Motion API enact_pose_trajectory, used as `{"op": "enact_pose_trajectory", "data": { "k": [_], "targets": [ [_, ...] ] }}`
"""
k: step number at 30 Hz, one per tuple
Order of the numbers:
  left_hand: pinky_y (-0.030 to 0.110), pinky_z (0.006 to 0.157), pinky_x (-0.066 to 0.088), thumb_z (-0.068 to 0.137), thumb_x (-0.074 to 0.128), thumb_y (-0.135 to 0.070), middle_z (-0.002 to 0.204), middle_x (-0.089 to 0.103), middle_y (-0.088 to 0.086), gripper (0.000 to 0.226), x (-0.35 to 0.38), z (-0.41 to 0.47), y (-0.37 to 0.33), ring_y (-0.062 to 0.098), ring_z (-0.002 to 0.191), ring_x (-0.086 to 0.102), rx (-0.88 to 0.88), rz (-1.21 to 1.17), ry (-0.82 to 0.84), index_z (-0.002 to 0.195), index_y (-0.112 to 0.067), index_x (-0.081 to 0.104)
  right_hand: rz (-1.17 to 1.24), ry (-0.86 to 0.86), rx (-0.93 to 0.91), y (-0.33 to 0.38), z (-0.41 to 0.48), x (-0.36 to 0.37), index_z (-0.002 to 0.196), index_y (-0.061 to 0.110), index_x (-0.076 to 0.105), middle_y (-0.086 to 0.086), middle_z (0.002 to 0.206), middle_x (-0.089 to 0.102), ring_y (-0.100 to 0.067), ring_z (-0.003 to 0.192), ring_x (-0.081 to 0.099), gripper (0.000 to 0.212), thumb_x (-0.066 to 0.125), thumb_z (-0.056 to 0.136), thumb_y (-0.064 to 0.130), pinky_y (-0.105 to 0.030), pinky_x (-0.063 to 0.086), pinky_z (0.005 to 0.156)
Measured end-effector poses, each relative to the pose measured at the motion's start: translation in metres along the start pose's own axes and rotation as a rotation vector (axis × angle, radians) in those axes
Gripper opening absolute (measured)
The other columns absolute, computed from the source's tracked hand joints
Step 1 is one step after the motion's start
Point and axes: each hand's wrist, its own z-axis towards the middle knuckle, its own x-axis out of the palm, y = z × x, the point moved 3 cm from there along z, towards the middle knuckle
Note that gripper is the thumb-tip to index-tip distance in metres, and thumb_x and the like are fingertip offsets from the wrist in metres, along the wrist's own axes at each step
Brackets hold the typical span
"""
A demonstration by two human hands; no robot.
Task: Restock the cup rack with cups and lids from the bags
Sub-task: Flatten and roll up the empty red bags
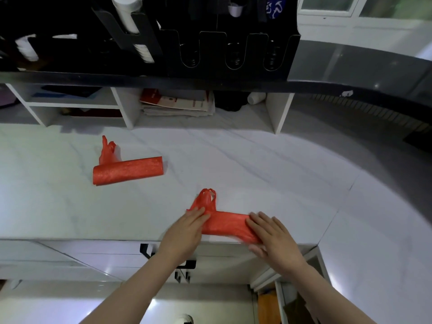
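Red bag (pixel 224 224) — left hand (pixel 184 232), right hand (pixel 273 237) flat on it

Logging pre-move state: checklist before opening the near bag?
1. Both hands on near bag: ok, left hand and right hand rest on it.
2. Bag open: not ok, handles look knotted.
3. Bag clear of counter edge: not ok, lies along it.
4. Second bag out of the way: ok, farther left.
5. Free rack slots: ok, right ones look empty.
6. Contents, cups or lids: cannot tell.
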Motion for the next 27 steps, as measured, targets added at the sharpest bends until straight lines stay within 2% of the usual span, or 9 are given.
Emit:
{"op": "enact_pose_trajectory", "data": {
  "k": [2,5,7,9,11,17,21,24,27],
  "targets": [
    [0.047,0.098,0.044,0.084,0.063,-0.030,0.129,0.059,0.012,0.044,-0.003,-0.013,-0.001,0.029,0.117,0.058,0.118,0.033,0.023,0.121,-0.007,0.064,0.020,-0.043,-0.041,-0.001,-0.008,-0.002,0.133,0.021,0.056,0.003,0.140,0.050,-0.019,0.131,0.043,0.057,0.069,0.082,0.043,-0.045,0.031,0.108],
    [0.038,0.089,0.052,0.079,0.068,-0.035,0.120,0.065,0.006,0.042,-0.011,-0.017,0.000,0.023,0.106,0.065,0.188,0.029,-0.006,0.114,-0.011,0.068,0.239,-0.102,0.057,-0.005,-0.004,-0.010,0.112,0.023,0.070,0.009,0.122,0.064,-0.008,0.117,0.053,0.036,0.078,0.077,0.019,-0.026,0.034,0.103],
    [0.022,0.091,0.045,0.084,0.066,-0.032,0.117,0.066,0.000,0.032,-0.015,-0.010,0.006,0.018,0.105,0.063,0.044,-0.092,0.014,0.113,-0.017,0.069,0.353,-0.104,0.198,-0.009,0.006,-0.019,0.091,0.022,0.073,0.010,0.096,0.070,-0.007,0.096,0.060,0.010,0.072,0.082,0.018,-0.009,0.035,0.083],
    [0.009,0.080,0.038,0.085,0.069,-0.026,0.104,0.064,-0.006,0.020,-0.016,0.001,0.012,0.014,0.095,0.061,-0.123,-0.236,0.011,0.105,-0.021,0.069,0.451,-0.091,0.347,-0.013,0.015,-0.022,0.077,0.026,0.065,0.011,0.076,0.063,-0.010,0.075,0.057,0.011,0.065,0.088,0.026,-0.012,0.035,0.063],
    [0.010,0.070,0.036,0.085,0.068,-0.026,0.092,0.060,-0.008,0.013,-0.016,0.014,0.018,0.013,0.086,0.059,-0.279,-0.346,-0.040,0.098,-0.023,0.066,0.502,-0.111,0.478,-0.018,0.024,-0.021,0.078,0.024,0.060,0.011,0.071,0.060,-0.014,0.070,0.056,0.015,0.062,0.090,0.033,-0.020,0.036,0.058],
    [0.028,0.076,0.041,0.086,0.066,-0.031,0.115,0.055,0.000,0.032,-0.008,0.040,0.022,0.020,0.099,0.055,-0.519,-0.213,-0.098,0.114,-0.018,0.057,0.320,-0.111,0.688,-0.013,0.052,-0.014,0.113,0.024,0.052,0.004,0.095,0.063,-0.023,0.095,0.060,0.027,0.057,0.091,0.038,-0.038,0.043,0.083],
    [0.046,0.093,0.049,0.076,0.066,0.002,0.129,0.057,0.015,0.043,-0.004,0.046,-0.002,0.036,0.113,0.057,-0.117,0.105,-0.118,0.117,-0.011,0.064,0.014,-0.107,0.388,-0.001,0.051,-0.005,0.141,0.028,0.038,-0.006,0.144,0.043,-0.029,0.131,0.040,0.052,0.054,0.092,0.027,-0.043,0.036,0.100],
    [0.040,0.117,0.003,0.098,0.037,-0.028,0.158,0.018,0.003,0.053,0.017,0.036,-0.007,0.023,0.146,0.013,-0.019,0.190,0.159,0.149,-0.023,0.024,-0.098,0.098,0.064,-0.003,0.051,0.004,0.150,0.036,0.020,0.004,0.160,0.008,-0.023,0.148,0.006,0.055,0.040,0.098,0.029,-0.043,0.009,0.116],
    [0.034,0.110,-0.021,0.086,0.008,-0.067,0.153,-0.022,-0.007,0.074,0.026,0.027,-0.001,0.015,0.139,-0.026,-0.041,0.264,0.250,0.146,-0.030,-0.014,-0.071,0.267,-0.006,-0.013,0.049,0.010,0.148,0.039,-0.011,0.013,0.157,-0.016,-0.014,0.146,-0.014,0.067,0.005,0.091,0.068,-0.038,-0.011,0.115]
  ]
}}
